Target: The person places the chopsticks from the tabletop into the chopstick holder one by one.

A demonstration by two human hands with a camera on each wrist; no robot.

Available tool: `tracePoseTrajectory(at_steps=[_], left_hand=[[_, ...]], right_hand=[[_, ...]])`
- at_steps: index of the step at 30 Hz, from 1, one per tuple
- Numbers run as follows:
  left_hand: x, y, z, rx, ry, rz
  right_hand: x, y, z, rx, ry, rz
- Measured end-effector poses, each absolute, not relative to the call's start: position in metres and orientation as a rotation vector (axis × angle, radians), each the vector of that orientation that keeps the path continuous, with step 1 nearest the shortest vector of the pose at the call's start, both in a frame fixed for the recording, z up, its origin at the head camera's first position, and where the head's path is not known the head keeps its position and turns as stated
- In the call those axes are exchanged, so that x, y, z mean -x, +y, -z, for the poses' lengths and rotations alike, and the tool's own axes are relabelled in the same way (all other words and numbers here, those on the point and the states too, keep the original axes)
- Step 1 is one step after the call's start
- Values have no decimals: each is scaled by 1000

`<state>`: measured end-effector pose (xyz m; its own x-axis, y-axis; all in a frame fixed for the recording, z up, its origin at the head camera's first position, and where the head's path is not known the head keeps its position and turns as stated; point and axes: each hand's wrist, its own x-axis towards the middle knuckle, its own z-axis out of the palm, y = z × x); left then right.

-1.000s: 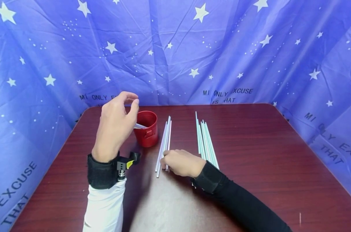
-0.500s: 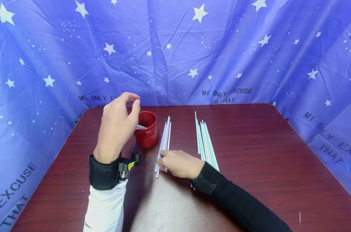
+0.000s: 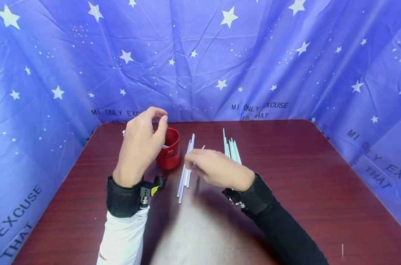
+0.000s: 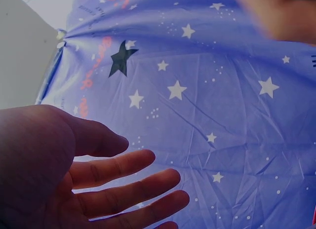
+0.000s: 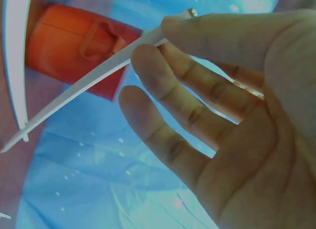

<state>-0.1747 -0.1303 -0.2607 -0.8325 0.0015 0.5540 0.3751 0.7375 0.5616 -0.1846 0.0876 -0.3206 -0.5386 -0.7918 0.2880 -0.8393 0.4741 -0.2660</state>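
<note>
In the head view my left hand (image 3: 139, 145) hovers beside a red bucket (image 3: 168, 157), partly covering it; a short bit of something pale shows at its mouth. The left wrist view shows that hand's fingers (image 4: 118, 195) loosely bent, holding nothing. My right hand (image 3: 221, 169) is raised over several thin pale purple sticks (image 3: 182, 184) lying right of the bucket. Between thumb and fingertips it pinches one slim whitish stick (image 5: 81, 86), which slants across the right wrist view in front of the bucket (image 5: 59, 46). The other fingers are spread.
Several pale green sticks (image 3: 233, 149) lie farther right, their near ends hidden behind the right hand and wrist. A dark red table (image 3: 296, 165) carries everything. A blue star-printed curtain (image 3: 200, 92) hangs round its back and sides.
My right hand has lifted and moved away from the near ends of the purple sticks, taking one stick. My left hand has shifted slightly right, covering more of the bucket.
</note>
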Motion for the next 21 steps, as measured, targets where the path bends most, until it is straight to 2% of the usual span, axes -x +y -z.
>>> tracePoseTrajectory(at_steps=[11,21], left_hand=[[175,-119,262,451,-2459,960],[176,-113,263,707,-2479,955]], right_hand=[[188,107,281,-1215,-2520,-778],[185,119,271,-1118,-2297,-911]])
